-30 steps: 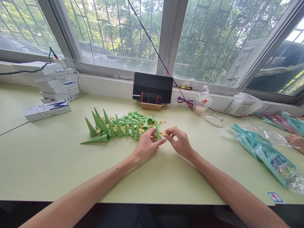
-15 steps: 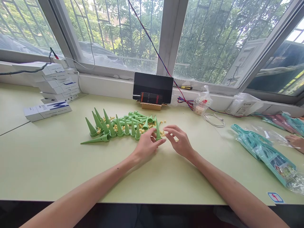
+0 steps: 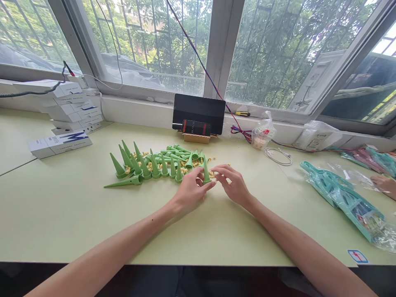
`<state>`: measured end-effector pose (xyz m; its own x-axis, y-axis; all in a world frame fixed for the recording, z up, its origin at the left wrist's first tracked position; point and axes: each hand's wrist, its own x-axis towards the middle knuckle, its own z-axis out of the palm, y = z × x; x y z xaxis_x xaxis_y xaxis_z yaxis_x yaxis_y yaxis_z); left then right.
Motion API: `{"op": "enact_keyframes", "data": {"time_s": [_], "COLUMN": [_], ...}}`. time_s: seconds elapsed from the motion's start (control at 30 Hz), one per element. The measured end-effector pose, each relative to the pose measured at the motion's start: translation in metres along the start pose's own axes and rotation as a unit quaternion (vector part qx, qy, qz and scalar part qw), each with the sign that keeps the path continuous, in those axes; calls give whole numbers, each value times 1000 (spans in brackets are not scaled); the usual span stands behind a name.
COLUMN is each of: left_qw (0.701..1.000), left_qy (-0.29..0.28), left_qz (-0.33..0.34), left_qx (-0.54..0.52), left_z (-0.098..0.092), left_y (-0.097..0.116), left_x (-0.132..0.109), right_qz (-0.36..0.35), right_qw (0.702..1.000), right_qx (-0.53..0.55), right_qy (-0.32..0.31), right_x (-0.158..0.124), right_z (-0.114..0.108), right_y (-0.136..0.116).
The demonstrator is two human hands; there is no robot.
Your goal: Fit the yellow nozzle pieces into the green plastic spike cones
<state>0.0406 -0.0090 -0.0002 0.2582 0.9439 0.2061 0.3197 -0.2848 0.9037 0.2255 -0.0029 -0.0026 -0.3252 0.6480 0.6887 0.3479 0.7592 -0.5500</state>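
Tabletop film (image 3: 385,238) wraps teal plastic (image 3: 334,192); left hand (image 3: 190,188) grips green cone (image 3: 206,171), right hand (image 3: 232,185) half-open, hold unclear.

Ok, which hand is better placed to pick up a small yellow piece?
Probably the right hand: it is close to some yellow pieces, though whether it already holds one is unclear. The left hand is occupied with a green cone.

Far grey-framed glass windows (image 3: 221,49) admit daylight above a low white wall (image 3: 136,110); nearer spreads a flat pale-green table (image 3: 173,239).
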Motion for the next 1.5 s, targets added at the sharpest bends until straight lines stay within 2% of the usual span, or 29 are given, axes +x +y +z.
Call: {"op": "enact_keyframes", "data": {"time_s": [0.33, 0.8, 1.1, 1.5], "left_qw": [999, 1000, 999, 998], "left_qy": [-18, 1, -5, 11], "left_qz": [-27, 18, 19, 32], "left_qx": [-35, 14, 39, 61], "left_z": [1, 1, 0, 1], "left_y": [5, 0, 3, -1], "left_x": [-4, -2, -3, -2], "right_qz": [45, 75, 116, 133], "right_qw": [998, 997, 993, 991], "right_qx": [42, 7, 8, 13], "right_qy": [-2, -13, -11, -12], "right_x": [-1, -1, -3, -3], "right_z": [2, 2, 3, 4], "right_y": [3, 5, 5, 7]}}
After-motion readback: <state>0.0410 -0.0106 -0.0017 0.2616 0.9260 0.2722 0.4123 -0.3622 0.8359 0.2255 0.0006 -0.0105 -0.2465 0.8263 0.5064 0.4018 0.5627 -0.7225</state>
